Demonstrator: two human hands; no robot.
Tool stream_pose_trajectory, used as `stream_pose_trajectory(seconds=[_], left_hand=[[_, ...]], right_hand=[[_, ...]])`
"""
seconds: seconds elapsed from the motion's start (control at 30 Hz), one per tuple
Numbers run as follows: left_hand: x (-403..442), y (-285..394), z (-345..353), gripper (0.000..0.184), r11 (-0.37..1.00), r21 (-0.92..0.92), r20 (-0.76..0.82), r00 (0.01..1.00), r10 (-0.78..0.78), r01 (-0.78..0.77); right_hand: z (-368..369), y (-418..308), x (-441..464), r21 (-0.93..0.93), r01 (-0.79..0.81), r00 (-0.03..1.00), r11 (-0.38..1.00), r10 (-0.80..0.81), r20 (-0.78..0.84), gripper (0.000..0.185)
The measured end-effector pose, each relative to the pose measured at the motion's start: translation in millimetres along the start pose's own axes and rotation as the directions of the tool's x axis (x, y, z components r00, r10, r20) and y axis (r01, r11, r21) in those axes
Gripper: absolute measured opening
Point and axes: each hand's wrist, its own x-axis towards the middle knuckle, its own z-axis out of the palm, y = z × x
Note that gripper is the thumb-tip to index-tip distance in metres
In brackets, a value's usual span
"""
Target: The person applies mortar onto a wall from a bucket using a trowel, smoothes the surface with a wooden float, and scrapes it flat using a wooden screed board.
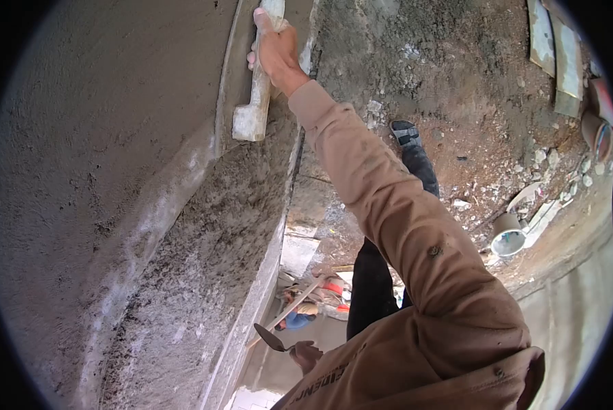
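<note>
Seen from my distant post, my right hand (277, 51) grips a mortar-caked float (250, 123) against a rough, plastered wall (115, 102), its fingers closed around the long handle with no visible gap. Below, my left hand (306, 355) is at the handle end of a small trowel (271, 338), its blade lifted well apart from the float. Those fingers look curled and nearly shut, though the far side of the grip is hidden.

I judge the float stiff and fairly light, perhaps wooden, with some drag where wet mortar clings. It looks sturdy, but its smeared surface could turn slippery; the middle of the handle, clear of the blocky end, is the place to hold it. The trowel's thin blade looks rigid and light, best taken by its handle.

A brown sleeve (388, 184) spans the frame above a sandalled foot (406, 133) on rubble-strewn ground (470, 137). A bucket (508, 236) lies tipped at right, and a person in blue (298, 320) is at work beyond the wall's edge.

Dark lettering (327, 383) on the brown top seems to read "FIDENC", the rest lost in folds. I can read no brand or label on either tool.
</note>
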Motion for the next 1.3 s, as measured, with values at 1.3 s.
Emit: stream_pose_trajectory(seconds=[1.3], left_hand=[[124.2, 137.5, -107.5, 0.035, 0.888, 0.436, 0.225, 0.973, 0.047, -0.144]], right_hand=[[20.5, -28.2, -3.8, 0.199, -0.403, 0.883, 0.893, 0.436, -0.172, 0.061]])
